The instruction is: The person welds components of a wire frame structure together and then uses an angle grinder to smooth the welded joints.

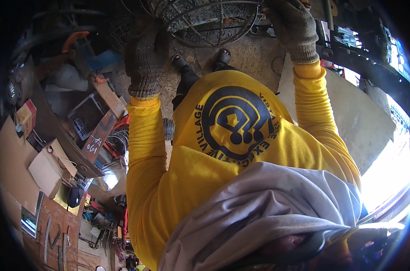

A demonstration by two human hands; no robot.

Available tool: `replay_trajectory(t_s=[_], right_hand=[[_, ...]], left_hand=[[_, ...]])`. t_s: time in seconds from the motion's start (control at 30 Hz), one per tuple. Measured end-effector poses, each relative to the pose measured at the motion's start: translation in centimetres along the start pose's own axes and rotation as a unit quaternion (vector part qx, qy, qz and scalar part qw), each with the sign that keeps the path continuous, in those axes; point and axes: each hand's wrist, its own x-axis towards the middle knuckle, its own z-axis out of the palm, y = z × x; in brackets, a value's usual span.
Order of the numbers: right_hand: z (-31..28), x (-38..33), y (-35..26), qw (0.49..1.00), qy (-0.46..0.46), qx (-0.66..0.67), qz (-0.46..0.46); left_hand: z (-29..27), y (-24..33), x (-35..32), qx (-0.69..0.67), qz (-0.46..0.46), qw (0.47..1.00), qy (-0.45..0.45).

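Cardboard boxes [49,167] and clutter were noted at far left. The left hand [142,63], in a grey knit glove, was closed around the edge of a wire cage [209,22] held at the top of the view, above 2 sandalled feet [200,58]. The right hand [291,25], also gloved, was seen gripping the cage's right rim.

Wire cage [209,22] blocks ahead (seemingly)
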Motion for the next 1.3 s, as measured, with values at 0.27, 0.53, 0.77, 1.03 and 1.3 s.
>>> replay_trajectory(t_s=[0.27, 0.53, 0.77, 1.03, 1.3], right_hand=[[0.1, 0.2, -0.1, 1.000, -0.004, 0.013, -0.013], [0.3, -0.1, -0.2, 0.999, 0.006, 0.047, 0.022], [-0.5, 0.7, -1.1, 0.998, -0.024, 0.011, 0.052], [-0.4, 0.5, -0.9, 0.999, -0.018, 0.036, 0.033], [-0.3, 0.1, -0.4, 0.999, -0.001, 0.036, 0.023]], left_hand=[[0.7, -0.7, -0.5, -0.006, 0.028, 0.999, 0.046], [1.3, -1.4, -0.9, -0.036, 0.034, 0.995, 0.083], [0.3, -0.8, -0.3, 0.028, 0.040, 0.998, 0.043], [0.9, -0.9, -0.5, 0.013, 0.040, 0.997, 0.069], [1.4, -1.4, -0.7, -0.037, 0.016, 0.998, 0.053]])
